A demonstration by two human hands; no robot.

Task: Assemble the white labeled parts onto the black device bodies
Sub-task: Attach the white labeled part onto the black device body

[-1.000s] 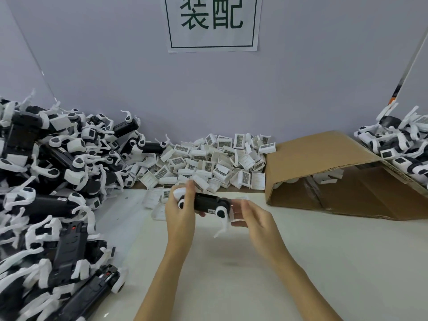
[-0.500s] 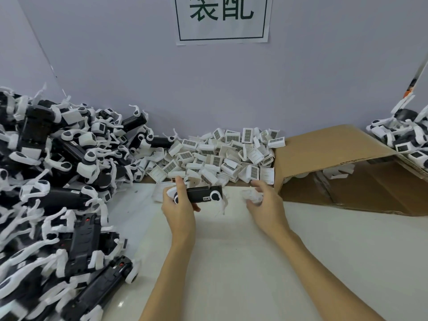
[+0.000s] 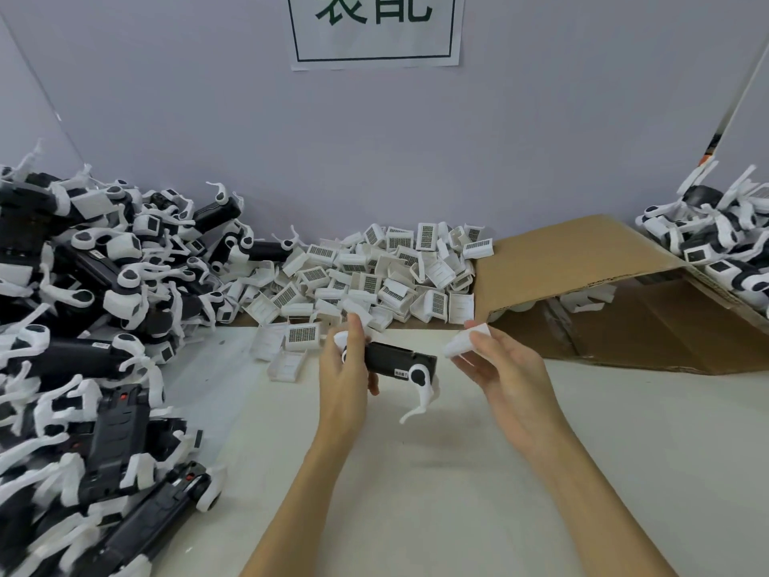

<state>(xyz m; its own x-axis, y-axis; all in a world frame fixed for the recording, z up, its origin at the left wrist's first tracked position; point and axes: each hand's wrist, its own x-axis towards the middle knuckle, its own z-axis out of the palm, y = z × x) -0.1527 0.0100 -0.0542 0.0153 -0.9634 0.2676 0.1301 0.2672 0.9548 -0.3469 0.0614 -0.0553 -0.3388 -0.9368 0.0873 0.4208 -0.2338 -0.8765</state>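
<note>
My left hand [image 3: 347, 374] grips a black device body [image 3: 397, 362] by its left end, holding it level above the table. White arms hang from the body's right end. Just to its right, my right hand [image 3: 505, 370] pinches a single white part [image 3: 464, 343] between thumb and fingers, a short gap away from the body. Behind both hands lies a heap of white labeled parts [image 3: 374, 276] with barcodes, against the wall.
A big pile of black bodies with white arms [image 3: 83, 326] fills the left side of the white table [image 3: 416, 493]. A flattened cardboard box [image 3: 603, 285] lies at the right, with more black and white devices [image 3: 724, 239] beyond it. A paper sign [image 3: 374, 31] hangs on the wall.
My right hand reached to the heap, picked up a white part and drew back toward the black body. My left hand kept holding the body.
</note>
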